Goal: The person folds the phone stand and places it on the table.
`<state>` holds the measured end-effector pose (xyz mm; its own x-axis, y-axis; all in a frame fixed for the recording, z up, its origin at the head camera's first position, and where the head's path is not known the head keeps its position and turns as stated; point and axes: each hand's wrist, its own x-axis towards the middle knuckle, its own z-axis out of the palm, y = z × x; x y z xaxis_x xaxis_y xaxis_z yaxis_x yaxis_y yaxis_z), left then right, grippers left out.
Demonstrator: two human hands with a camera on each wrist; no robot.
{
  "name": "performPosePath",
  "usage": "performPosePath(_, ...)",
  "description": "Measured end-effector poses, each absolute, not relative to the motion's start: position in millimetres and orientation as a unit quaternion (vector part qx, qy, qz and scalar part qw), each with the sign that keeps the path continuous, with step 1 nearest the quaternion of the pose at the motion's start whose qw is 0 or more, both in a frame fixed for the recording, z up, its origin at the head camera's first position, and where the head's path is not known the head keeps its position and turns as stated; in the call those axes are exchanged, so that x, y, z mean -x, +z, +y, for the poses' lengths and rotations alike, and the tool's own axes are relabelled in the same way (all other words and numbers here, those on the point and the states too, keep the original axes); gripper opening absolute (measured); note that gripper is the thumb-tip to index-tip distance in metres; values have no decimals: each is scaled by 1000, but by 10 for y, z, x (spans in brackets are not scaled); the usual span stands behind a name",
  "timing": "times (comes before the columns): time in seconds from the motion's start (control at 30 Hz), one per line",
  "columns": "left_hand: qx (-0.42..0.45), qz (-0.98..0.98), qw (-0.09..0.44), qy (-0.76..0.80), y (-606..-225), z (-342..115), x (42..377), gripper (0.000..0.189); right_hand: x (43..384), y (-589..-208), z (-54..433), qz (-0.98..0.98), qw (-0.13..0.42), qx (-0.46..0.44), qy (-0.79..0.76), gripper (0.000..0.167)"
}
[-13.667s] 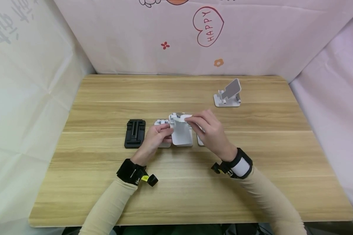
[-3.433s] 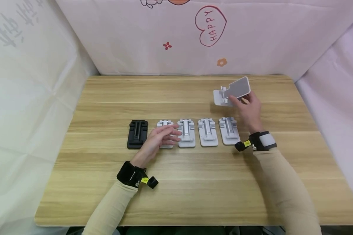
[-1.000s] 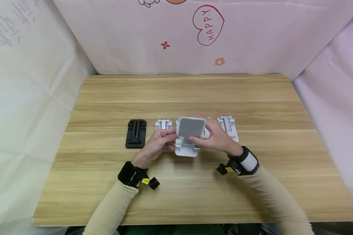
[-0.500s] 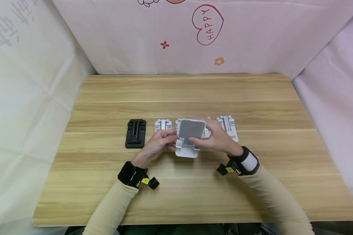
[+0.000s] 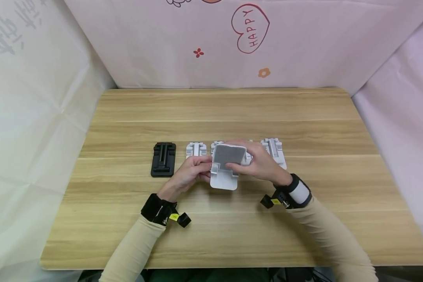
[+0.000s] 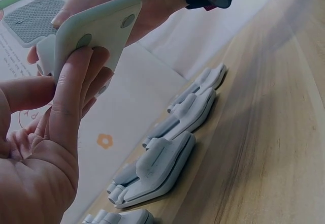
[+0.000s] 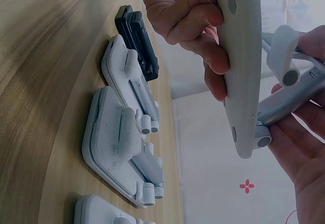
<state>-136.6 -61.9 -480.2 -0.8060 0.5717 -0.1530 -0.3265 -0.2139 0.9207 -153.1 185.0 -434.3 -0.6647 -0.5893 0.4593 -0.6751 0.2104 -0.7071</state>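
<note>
A white folding phone stand (image 5: 224, 181) with a grey pad is held above the middle of the table, partly unfolded. My left hand (image 5: 190, 172) grips the left edge of its base, thumb on one face. In the left wrist view the left fingers press the base's underside (image 6: 116, 23), which has round feet. My right hand (image 5: 261, 164) holds the padded plate, thumb on the grey pad. The right wrist view shows the right hand (image 7: 312, 181) around the silvery stem (image 7: 287, 104), behind the base.
A folded black phone stand (image 5: 163, 159) lies left of the hands. Several folded white stands continue the row, including one beside it (image 5: 196, 149) and one at the right end (image 5: 274, 152); the middle ones are mostly hidden. Fabric walls (image 5: 211, 47) surround the wooden table (image 5: 211, 235).
The unfolded stand has come from the back right to the middle, into both hands. Over the last second its padded plate has tilted and looks shorter, showing more of the base; the hands barely moved.
</note>
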Motion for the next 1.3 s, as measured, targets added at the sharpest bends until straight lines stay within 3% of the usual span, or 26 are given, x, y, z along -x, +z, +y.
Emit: performPosePath(1.3,-136,557,303,761,-4837,-611,1354,42,1544,-4395,1841,-778,100,-419,457,43)
